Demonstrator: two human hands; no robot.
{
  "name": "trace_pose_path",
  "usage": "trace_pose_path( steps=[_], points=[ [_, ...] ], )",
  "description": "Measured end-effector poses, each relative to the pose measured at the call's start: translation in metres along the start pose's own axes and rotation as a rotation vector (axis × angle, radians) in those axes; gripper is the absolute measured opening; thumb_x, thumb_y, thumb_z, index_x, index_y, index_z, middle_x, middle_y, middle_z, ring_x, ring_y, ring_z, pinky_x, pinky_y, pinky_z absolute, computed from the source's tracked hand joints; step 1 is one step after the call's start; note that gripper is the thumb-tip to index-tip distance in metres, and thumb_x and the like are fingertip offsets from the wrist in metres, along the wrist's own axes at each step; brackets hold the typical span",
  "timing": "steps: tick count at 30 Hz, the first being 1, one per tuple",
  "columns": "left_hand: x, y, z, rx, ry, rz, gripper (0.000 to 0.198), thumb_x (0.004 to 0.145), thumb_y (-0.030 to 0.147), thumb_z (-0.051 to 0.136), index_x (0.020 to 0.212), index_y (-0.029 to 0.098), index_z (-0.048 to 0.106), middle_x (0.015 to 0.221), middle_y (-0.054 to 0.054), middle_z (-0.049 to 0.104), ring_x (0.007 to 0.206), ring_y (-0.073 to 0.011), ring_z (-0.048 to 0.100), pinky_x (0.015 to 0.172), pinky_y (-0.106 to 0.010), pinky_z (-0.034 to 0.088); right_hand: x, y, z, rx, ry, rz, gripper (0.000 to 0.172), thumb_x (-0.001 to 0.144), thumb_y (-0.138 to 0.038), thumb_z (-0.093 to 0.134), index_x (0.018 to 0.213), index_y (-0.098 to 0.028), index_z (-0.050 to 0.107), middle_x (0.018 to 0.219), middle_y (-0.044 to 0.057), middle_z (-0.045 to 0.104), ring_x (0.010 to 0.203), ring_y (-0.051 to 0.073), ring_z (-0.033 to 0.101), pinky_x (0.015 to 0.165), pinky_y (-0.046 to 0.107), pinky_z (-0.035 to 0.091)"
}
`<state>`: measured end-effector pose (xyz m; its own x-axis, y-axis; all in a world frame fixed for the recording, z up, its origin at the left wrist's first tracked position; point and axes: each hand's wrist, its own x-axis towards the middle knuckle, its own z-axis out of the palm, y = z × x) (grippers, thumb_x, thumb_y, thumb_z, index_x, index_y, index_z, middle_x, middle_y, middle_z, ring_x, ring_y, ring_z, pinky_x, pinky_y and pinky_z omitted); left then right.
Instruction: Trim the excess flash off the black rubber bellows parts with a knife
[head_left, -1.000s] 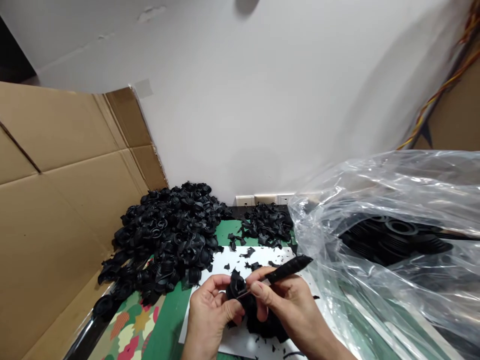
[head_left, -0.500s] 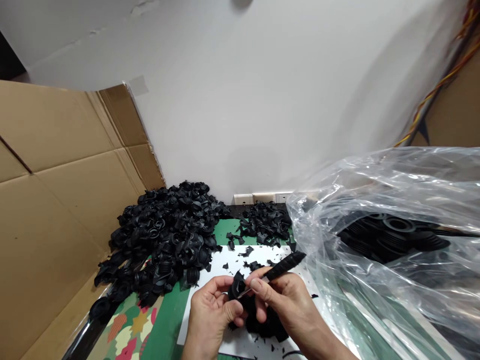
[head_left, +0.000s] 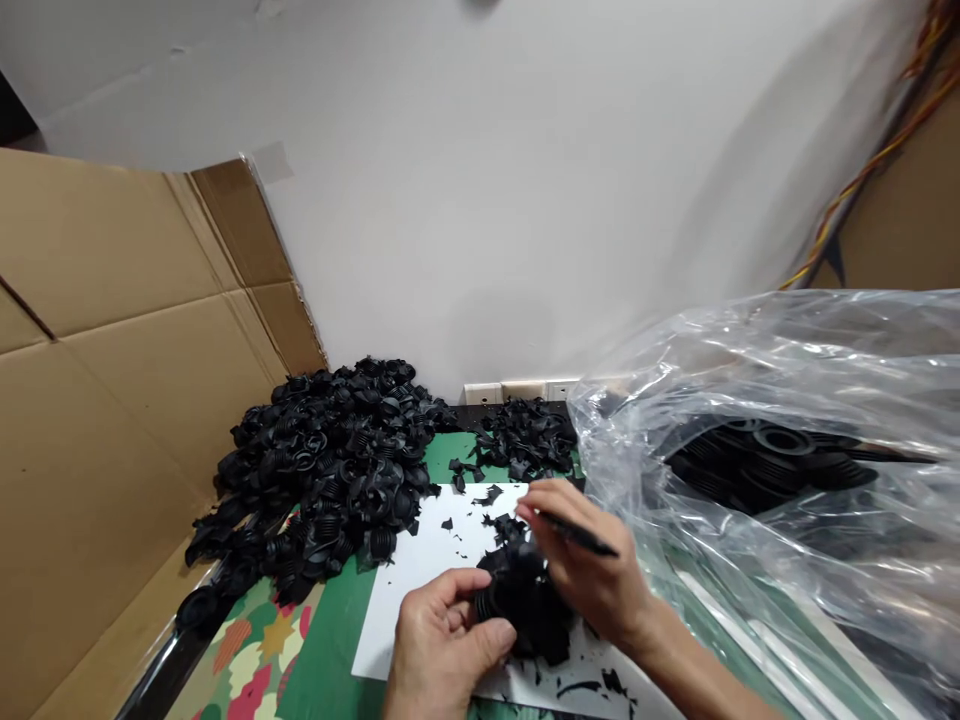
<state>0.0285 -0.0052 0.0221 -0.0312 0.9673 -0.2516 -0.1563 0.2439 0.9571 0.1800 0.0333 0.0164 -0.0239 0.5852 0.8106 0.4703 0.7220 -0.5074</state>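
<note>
Behind a green work surface rises a pale wall. Over a white sheet littered with black scraps, the person's left hand pinches a ribbed black piece between thumb and fingers; the right hand, fingers curled, grips a slim black tool. A heap of ribbed pieces lies left, a clear plastic bag right.

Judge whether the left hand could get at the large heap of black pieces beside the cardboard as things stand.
Probably yes: between the left hand and the heap, mostly white sheet and green surface show. It holds a black part, though, and might need to put that down first.
</note>
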Motion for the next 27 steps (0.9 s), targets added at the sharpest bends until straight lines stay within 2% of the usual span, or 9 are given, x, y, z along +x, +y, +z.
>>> trace_pose_path(
  steps=[3, 6, 12, 16, 19, 22, 24, 27],
  points=[
    [0.003, 0.0, -0.007, -0.049, 0.057, 0.055, 0.03, 0.047, 0.011, 0.078, 0.075, 0.012, 0.069, 0.049, 0.0, 0.065, 0.04, -0.0103, 0.055, 0.041, -0.02, 0.044, 0.003, 0.009, -0.005, -0.024, 0.04, 0.056, 0.013, 0.086, -0.015, 0.045, 0.079, -0.019, 0.055, 0.069, 0.004, 0.059, 0.059, 0.015, 0.058, 0.053, 0.025, 0.048],
    [0.008, 0.005, -0.017, -0.147, 0.077, 0.101, 0.031, 0.051, 0.018, 0.08, 0.08, 0.012, 0.069, 0.056, 0.0, 0.067, 0.044, -0.0096, 0.058, 0.044, -0.018, 0.046, 0.0, 0.006, -0.006, -0.034, 0.027, 0.117, 0.015, 0.086, -0.019, 0.046, 0.074, -0.019, 0.055, 0.06, 0.001, 0.058, 0.049, 0.014, 0.056, 0.046, 0.024, 0.044],
    [0.014, 0.014, -0.033, -0.309, 0.129, 0.111, 0.036, 0.047, 0.026, 0.085, 0.078, 0.013, 0.072, 0.062, -0.002, 0.069, 0.047, -0.0092, 0.059, 0.045, -0.017, 0.047, -0.01, -0.001, -0.004, -0.098, -0.063, 0.313, 0.024, 0.085, -0.031, 0.045, 0.069, -0.018, 0.058, 0.047, -0.001, 0.054, 0.036, 0.014, 0.048, 0.039, 0.025, 0.038],
    [0.014, 0.013, -0.037, -0.323, 0.177, 0.105, 0.037, 0.045, 0.027, 0.086, 0.076, 0.012, 0.072, 0.059, -0.002, 0.067, 0.047, -0.0102, 0.059, 0.044, -0.018, 0.047, -0.01, -0.006, -0.011, -0.034, -0.098, 0.463, 0.03, 0.083, -0.04, 0.047, 0.068, -0.018, 0.061, 0.046, 0.0, 0.055, 0.038, 0.016, 0.049, 0.04, 0.027, 0.038],
    [0.011, 0.011, -0.035, -0.209, 0.082, 0.092, 0.035, 0.051, 0.028, 0.083, 0.079, 0.01, 0.072, 0.05, -0.002, 0.064, 0.04, -0.0087, 0.056, 0.04, -0.016, 0.043, -0.004, -0.012, -0.017, 0.074, -0.085, 0.64, 0.031, 0.08, -0.045, 0.051, 0.07, -0.018, 0.063, 0.051, 0.003, 0.06, 0.045, 0.018, 0.054, 0.044, 0.028, 0.041],
    [0.009, 0.009, -0.029, -0.141, -0.017, 0.106, 0.036, 0.051, 0.027, 0.083, 0.08, 0.01, 0.071, 0.051, -0.002, 0.064, 0.038, -0.0079, 0.054, 0.038, -0.015, 0.041, 0.001, -0.016, -0.015, 0.325, -0.117, 0.783, 0.034, 0.078, -0.048, 0.054, 0.067, -0.017, 0.063, 0.048, 0.002, 0.059, 0.046, 0.017, 0.055, 0.047, 0.028, 0.043],
    [0.009, 0.009, -0.025, -0.136, -0.044, 0.117, 0.038, 0.051, 0.026, 0.083, 0.084, 0.011, 0.07, 0.056, -0.002, 0.065, 0.04, -0.0086, 0.056, 0.039, -0.016, 0.042, 0.001, -0.018, -0.011, 0.482, -0.155, 0.825, 0.032, 0.076, -0.047, 0.058, 0.068, -0.016, 0.061, 0.044, -0.002, 0.054, 0.043, 0.015, 0.052, 0.046, 0.026, 0.041],
    [0.009, 0.01, -0.022, -0.121, -0.07, 0.116, 0.038, 0.053, 0.025, 0.081, 0.087, 0.012, 0.07, 0.058, -0.002, 0.064, 0.043, -0.0094, 0.057, 0.041, -0.017, 0.044, -0.001, -0.017, -0.006, 0.595, -0.169, 0.845, 0.029, 0.074, -0.044, 0.061, 0.074, -0.016, 0.06, 0.042, -0.006, 0.049, 0.041, 0.012, 0.049, 0.044, 0.023, 0.039]
  ],
)
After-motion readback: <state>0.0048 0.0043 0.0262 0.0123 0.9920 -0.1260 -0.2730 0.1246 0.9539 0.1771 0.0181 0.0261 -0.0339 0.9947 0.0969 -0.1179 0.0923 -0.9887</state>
